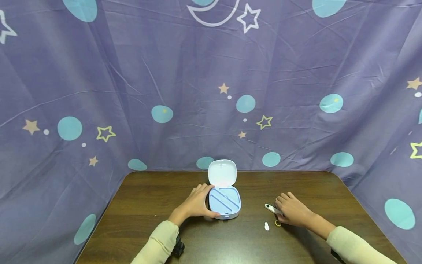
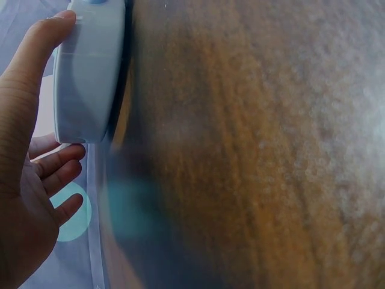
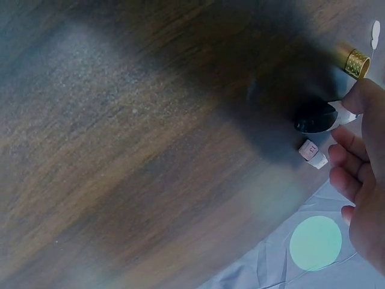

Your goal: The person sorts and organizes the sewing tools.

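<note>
A pale blue box (image 1: 225, 201) stands on the table with its white lid (image 1: 222, 173) raised. Inside it is a blue insert with diagonal dividers. My left hand (image 1: 197, 202) grips the box at its left side, thumb at the front and fingers toward the back; the left wrist view shows the thumb (image 2: 51, 36) on its wall. To the right, my right hand (image 1: 293, 211) pinches a slim white tool (image 1: 273, 209) with a black end (image 3: 316, 118), low over the table; its exact kind is unclear. Close by are a gold thimble (image 1: 278, 223) and a white needle threader (image 1: 266, 226).
A small pale block with printed marks (image 3: 313, 153) lies beside the right fingers in the right wrist view. The brown wooden table (image 1: 145, 205) ends at a purple curtain (image 1: 283, 73) with stars and dots. A black wrist device (image 1: 178, 247) sits under the left sleeve.
</note>
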A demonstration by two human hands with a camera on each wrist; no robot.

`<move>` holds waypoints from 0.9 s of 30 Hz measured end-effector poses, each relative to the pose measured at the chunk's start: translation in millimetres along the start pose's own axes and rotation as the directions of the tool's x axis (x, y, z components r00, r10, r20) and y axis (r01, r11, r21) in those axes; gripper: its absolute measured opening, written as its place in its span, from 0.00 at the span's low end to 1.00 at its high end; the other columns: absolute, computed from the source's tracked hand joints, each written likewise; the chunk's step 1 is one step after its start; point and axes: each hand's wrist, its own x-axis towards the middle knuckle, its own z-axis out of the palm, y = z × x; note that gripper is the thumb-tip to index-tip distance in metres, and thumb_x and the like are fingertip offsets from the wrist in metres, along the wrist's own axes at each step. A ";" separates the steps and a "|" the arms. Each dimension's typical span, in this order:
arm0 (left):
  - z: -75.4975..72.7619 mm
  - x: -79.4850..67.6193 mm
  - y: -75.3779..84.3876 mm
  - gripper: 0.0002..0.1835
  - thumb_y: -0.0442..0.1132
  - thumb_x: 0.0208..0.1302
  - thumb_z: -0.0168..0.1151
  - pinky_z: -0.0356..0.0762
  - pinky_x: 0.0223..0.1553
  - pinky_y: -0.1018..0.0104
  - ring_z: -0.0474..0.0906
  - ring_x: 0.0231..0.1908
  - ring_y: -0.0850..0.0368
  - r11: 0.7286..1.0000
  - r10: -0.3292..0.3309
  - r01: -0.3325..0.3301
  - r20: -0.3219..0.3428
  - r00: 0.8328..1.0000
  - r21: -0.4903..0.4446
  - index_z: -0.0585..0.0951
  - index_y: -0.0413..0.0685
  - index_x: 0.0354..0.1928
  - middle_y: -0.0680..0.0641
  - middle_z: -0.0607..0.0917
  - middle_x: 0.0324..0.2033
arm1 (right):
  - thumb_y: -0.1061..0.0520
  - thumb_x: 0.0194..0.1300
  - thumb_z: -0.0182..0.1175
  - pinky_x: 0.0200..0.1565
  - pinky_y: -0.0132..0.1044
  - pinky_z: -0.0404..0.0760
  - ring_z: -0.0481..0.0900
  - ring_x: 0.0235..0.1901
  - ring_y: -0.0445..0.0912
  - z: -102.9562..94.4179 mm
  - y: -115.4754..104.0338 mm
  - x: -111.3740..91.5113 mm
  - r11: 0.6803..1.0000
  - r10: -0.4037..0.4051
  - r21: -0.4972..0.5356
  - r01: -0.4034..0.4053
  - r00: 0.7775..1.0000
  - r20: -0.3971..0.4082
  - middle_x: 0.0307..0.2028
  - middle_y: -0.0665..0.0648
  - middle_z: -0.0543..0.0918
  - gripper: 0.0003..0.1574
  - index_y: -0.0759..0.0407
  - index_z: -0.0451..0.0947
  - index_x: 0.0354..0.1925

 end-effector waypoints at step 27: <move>-0.6 -0.6 -0.2 0.58 0.70 0.41 0.77 0.70 0.53 0.54 0.71 0.51 0.53 1.000 0.014 -0.014 0.000 1.000 0.026 0.71 0.42 0.69 0.46 0.79 0.53 | 0.50 0.46 0.66 0.34 0.40 0.60 0.64 0.28 0.46 -10.5 1.7 20.0 1.000 0.003 0.006 -0.002 0.981 -0.194 0.24 0.48 0.67 0.15 0.51 0.67 0.24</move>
